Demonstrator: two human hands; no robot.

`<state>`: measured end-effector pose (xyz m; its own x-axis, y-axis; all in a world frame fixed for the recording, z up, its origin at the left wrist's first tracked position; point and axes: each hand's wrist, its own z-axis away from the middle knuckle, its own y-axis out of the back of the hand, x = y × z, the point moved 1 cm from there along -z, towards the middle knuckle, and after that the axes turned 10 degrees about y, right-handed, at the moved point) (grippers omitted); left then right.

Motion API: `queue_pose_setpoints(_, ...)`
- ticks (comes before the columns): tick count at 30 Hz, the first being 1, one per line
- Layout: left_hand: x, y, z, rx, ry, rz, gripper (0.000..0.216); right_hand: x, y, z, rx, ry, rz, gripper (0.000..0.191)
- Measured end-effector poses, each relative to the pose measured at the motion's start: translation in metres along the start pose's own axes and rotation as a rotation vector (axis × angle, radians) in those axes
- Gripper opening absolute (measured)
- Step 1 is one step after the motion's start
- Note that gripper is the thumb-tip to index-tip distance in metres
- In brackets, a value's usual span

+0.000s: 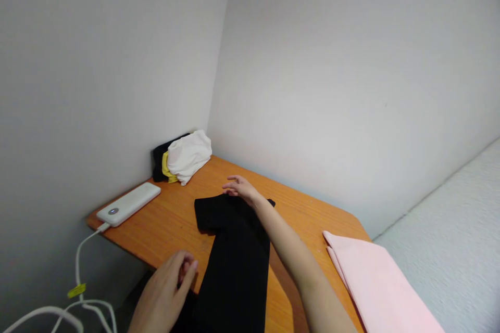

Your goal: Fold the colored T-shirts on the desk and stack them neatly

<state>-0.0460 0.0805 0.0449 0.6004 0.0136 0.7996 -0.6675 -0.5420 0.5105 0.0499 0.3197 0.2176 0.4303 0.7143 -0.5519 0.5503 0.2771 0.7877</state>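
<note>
A black short-sleeved T-shirt [238,265] lies spread lengthwise on the wooden table [175,218], one sleeve pointing left and its lower part running out of view toward me. Over its far end, near the collar, is my right hand [240,189], fingers loosely apart and nothing seen in them. Whether those fingertips touch the cloth I cannot tell. My left hand [166,291] is left of the shirt's body by the table's near edge. Its fingers are loosely curled, a gap shows beside the thumb, and it appears to hold nothing.
A white power bank [130,203] with a white cable [78,265] lies at the table's left edge. Bundled white cloth [189,153], yellow cloth [166,166] and black cloth [158,161] sit in the far corner. Folded pink fabric [383,281] lies at right. Walls [297,88] border the table.
</note>
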Motion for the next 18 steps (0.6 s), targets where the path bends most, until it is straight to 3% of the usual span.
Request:
queue_pose_setpoints(4, -0.003, 0.007, -0.059, 0.143, -0.002, -0.124, 0.040, 0.000, -0.014, 0.046, 0.113, 0.028, 0.184, 0.044)
queue_pose_setpoints(9, 0.010, -0.007, -0.145, 0.219, 0.033, -0.402, 0.058, 0.006, -0.060, 0.105, 0.121, -0.105, 0.531, 0.092)
queue_pose_setpoints(13, 0.016, -0.014, -0.186, 0.172, 0.063, -0.440, 0.056, 0.017, -0.091, 0.125, 0.089, -0.143, 0.526, 0.104)
queue_pose_setpoints(18, 0.017, -0.001, -0.211, 0.018, 0.040, -0.362, 0.033, 0.018, -0.093, 0.136, 0.140, -0.114, 0.522, 0.106)
